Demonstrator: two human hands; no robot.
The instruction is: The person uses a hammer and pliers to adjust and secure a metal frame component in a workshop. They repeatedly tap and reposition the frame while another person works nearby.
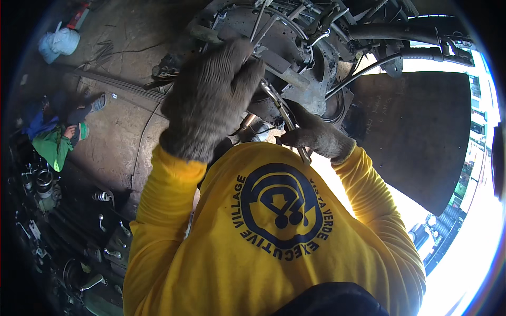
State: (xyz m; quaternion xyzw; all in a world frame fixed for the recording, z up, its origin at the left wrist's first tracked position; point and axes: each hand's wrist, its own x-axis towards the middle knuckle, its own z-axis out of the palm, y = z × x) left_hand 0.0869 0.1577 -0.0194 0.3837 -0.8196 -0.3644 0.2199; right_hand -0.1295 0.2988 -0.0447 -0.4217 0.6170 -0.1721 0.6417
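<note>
Both my hands wear grey-brown knit gloves. My left hand [213,97] is closed at the near left edge of a round, dark metal assembly [290,45]. Its fingers curl beside a flat metal bar [276,59], and what they grip is hidden. My right hand [316,132] is wrapped around the handles of silver locking pliers [282,108]. The pliers slant from the assembly's near edge toward my chest, their upper end close to my left thumb. Another silver clamp [326,26] is fixed on the assembly's right side.
A dark metal sheet [414,137] stands at the right, near thick hoses [395,34]. Thin rods [124,87] lie on the floor at the left. A person in green [55,142] is low down at the far left. Metal parts [105,237] crowd the lower left.
</note>
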